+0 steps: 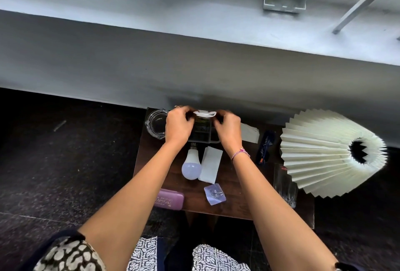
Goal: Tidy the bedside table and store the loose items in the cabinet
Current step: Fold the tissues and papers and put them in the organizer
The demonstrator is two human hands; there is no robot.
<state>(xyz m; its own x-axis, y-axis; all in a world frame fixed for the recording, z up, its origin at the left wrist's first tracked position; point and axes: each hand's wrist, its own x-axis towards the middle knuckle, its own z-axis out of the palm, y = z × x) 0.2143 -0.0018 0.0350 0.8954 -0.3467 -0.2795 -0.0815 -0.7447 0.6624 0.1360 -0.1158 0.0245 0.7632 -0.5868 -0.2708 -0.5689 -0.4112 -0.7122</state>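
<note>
Thin white tissue (pixel 204 114), pleated paper lampshade (pixel 320 151)

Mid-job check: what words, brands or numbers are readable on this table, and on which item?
"OPTICAL": large line on the purple case; the smaller lines above and below it are too blurred to read.
"cel": red print on the clear glass beside the lampshade; the rest cannot be read.
Sunglasses: orange mark, too small to read.
White paper, pinched by left hand and right hand: no print visible.

purple case (pixel 168 200) lettered "OPTICAL", its other lines blurred, clear pack (pixel 284 186) with red "cel", rest unreadable
</note>
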